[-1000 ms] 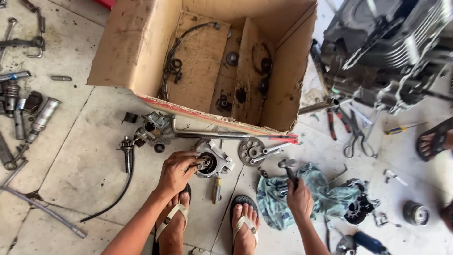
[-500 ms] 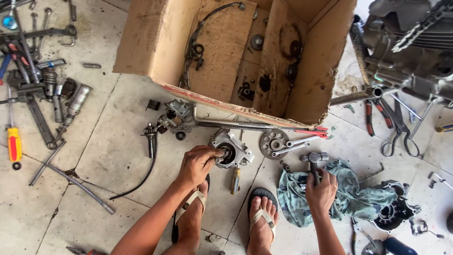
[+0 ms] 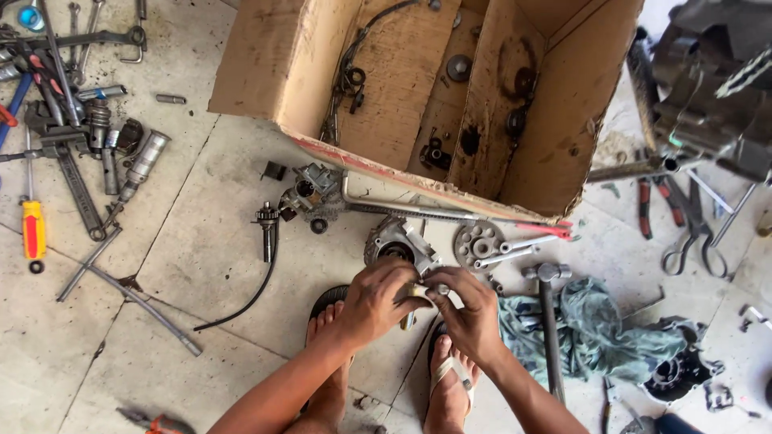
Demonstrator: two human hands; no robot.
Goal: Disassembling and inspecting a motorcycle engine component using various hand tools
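Note:
My left hand (image 3: 371, 304) and my right hand (image 3: 473, 312) meet over my sandalled feet, and their fingertips pinch one small metal part (image 3: 432, 288) between them. Just beyond the fingers a grey aluminium housing (image 3: 396, 239) with a round opening lies on the tiled floor. To its right are a round toothed disc (image 3: 476, 241) and a hammer (image 3: 548, 277), the hammer resting free on a teal rag (image 3: 599, 331). What lies under my palms is hidden.
A large open cardboard box (image 3: 265, 72) with small parts inside lies behind the housing. A carburettor (image 3: 315, 191) and black cable (image 3: 259, 293) lie left of it. Wrenches, sockets and a yellow-red screwdriver (image 3: 32, 229) fill the far left. An engine (image 3: 716, 80), pliers (image 3: 645, 210) and a dark cover (image 3: 671, 374) are right.
My right hand let go of the hammer and moved left to meet my left hand. The left hand came off the housing. Both now pinch a small part.

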